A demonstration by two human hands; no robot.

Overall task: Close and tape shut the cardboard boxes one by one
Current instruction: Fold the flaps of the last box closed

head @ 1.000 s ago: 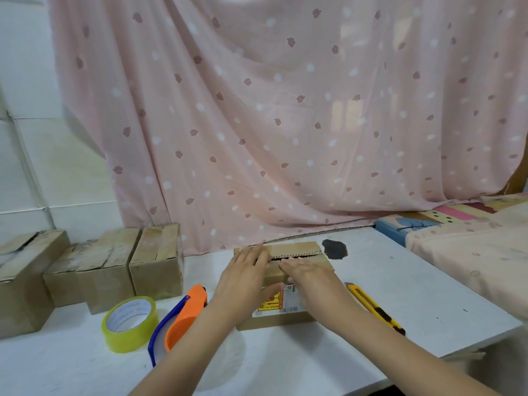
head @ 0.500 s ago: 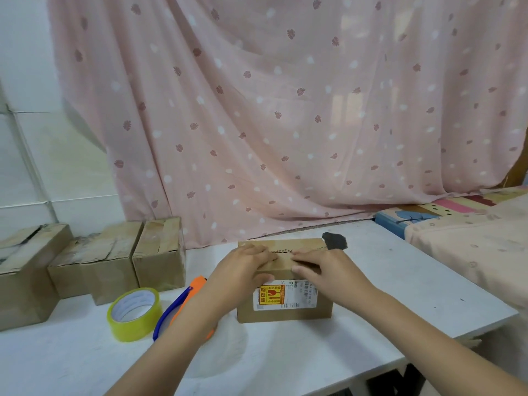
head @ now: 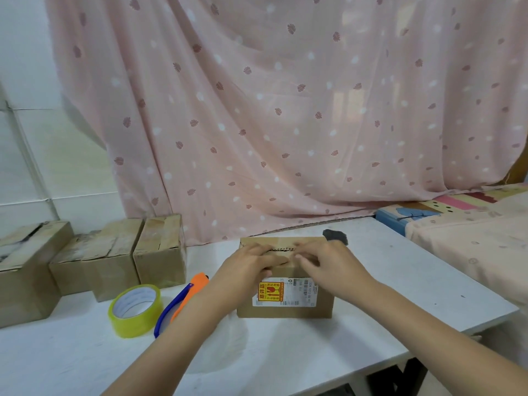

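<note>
A small cardboard box (head: 285, 310) with a yellow-and-white shipping label on its front stands mid-table. Its top flaps are folded down and meet at a jagged seam. My left hand (head: 251, 264) presses on the left part of the top, fingers curled at the seam. My right hand (head: 328, 267) presses the right part in the same way. A roll of clear yellowish tape (head: 135, 310) lies left of the box. Beside it lies an orange-and-blue tape dispenser (head: 183, 301), partly under my left forearm.
Three other cardboard boxes (head: 161, 252) (head: 97, 264) (head: 25, 270) stand in a row at the table's back left. The white table (head: 400, 281) has a dark mark (head: 335, 237) behind the box. A bed (head: 471, 238) adjoins on the right and a pink curtain (head: 285, 110) hangs behind.
Both hands have stayed on the box top and their fingers have drawn together at the seam. The labelled front face shows more fully now. The yellow cutter at the right is out of sight.
</note>
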